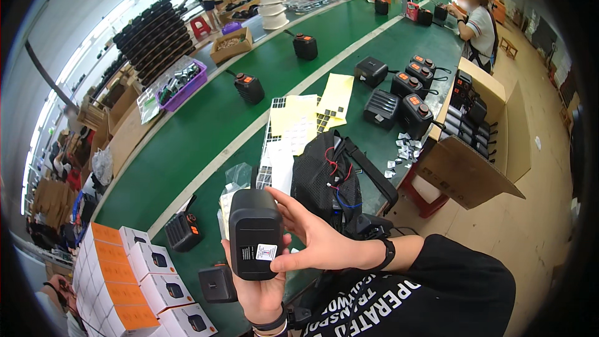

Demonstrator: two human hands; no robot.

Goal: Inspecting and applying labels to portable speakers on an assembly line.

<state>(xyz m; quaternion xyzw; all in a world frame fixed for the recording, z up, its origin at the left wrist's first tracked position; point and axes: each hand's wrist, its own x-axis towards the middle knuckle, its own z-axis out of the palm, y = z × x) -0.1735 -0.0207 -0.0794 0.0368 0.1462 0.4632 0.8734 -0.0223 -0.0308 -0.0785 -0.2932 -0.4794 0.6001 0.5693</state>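
Note:
A black box-shaped device (254, 218) with rounded corners stands between my two hands, its flat panel toward me. A small white label (267, 252) sits low on that panel beside a dark printed one. From below, my left hand (261, 299) wraps round the device and supports it. My right hand (318, 237) grips the right side, its thumb pressed at the label's lower edge. Behind it lie yellow label sheets (293, 126), some partly peeled, and a black mesh bag (321, 175) with red and blue cords. Another black device (218, 283) rests on the table just left of my left wrist.
White-and-orange boxes (163, 287) are stacked at lower left. Several devices with orange buttons (417, 107) stand at right beside crumpled white scraps (405, 150) and an open carton (474, 171). More devices (248, 87) sit along the green belt. A seated person (479, 31) works at far right.

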